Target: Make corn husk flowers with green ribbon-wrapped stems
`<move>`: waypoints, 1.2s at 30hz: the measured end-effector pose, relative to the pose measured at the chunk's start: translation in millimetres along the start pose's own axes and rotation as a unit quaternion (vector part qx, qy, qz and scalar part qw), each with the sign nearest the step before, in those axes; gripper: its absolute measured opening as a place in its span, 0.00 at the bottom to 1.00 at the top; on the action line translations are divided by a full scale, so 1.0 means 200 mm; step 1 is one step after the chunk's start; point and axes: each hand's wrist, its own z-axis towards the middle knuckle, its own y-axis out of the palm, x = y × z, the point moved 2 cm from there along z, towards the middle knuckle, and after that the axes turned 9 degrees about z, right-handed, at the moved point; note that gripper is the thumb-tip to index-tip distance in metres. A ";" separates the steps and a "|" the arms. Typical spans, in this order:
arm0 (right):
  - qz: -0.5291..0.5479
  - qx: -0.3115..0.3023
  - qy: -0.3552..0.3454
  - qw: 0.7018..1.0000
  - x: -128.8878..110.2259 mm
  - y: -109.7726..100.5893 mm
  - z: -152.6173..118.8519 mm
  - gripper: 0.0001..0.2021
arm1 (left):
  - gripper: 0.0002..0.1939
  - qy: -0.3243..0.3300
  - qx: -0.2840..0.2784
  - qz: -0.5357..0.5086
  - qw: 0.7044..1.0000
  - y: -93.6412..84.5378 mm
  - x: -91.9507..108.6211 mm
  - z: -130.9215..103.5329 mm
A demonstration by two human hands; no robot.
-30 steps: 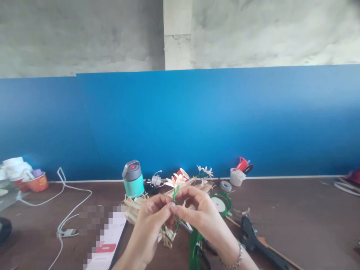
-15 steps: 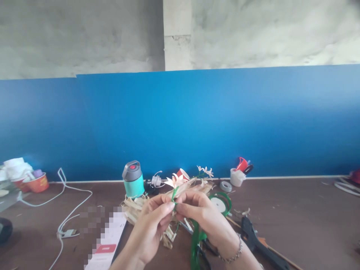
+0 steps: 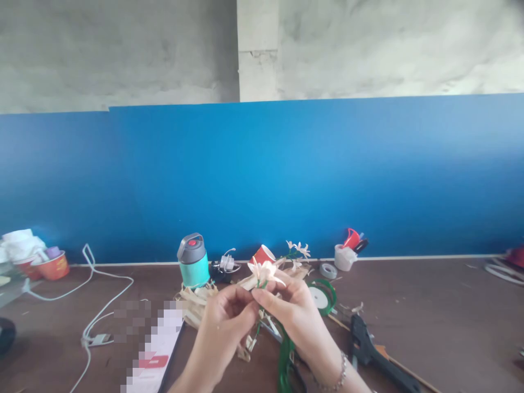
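A pale, cream-petalled craft flower (image 3: pixel 265 271) with a green stem stands upright between my two hands. My right hand (image 3: pixel 292 311) pinches the stem just under the petals, thumb toward me. My left hand (image 3: pixel 229 319) is closed at the lower stem, its fingertips touching those of the right; the exact grip is partly hidden. Below the hands, green stem and small pale petals show, though I cannot tell whether they belong to the same flower. A length of green ribbon (image 3: pixel 286 357) hangs or lies beneath my right wrist.
Dried husk strips (image 3: pixel 195 305) lie behind my left hand. Around them are a turquoise flask (image 3: pixel 195 270), a green tape roll (image 3: pixel 331 297), a grey tape roll (image 3: pixel 328 271) and another small flower (image 3: pixel 302 249). A black glue gun (image 3: pixel 374 349) and a phone (image 3: pixel 164 344) lie nearer me.
The flower has tipped toward the right and sits lower, closer to my right hand. My right thumb has moved up under the petals. My left fingers have shifted slightly.
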 end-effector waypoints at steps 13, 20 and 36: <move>-0.190 0.056 -0.115 0.973 -0.02 0.04 -0.02 0.11 | 0.08 0.206 0.158 0.273 0.926 -0.01 0.01 -0.03; -0.183 0.004 -0.070 0.981 -0.04 0.02 -0.02 0.06 | 0.07 0.035 0.077 0.037 0.996 -0.03 0.03 -0.01; -0.015 -0.096 0.166 0.981 0.00 -0.07 0.01 0.06 | 0.12 0.029 0.062 -0.105 0.992 -0.22 0.08 0.05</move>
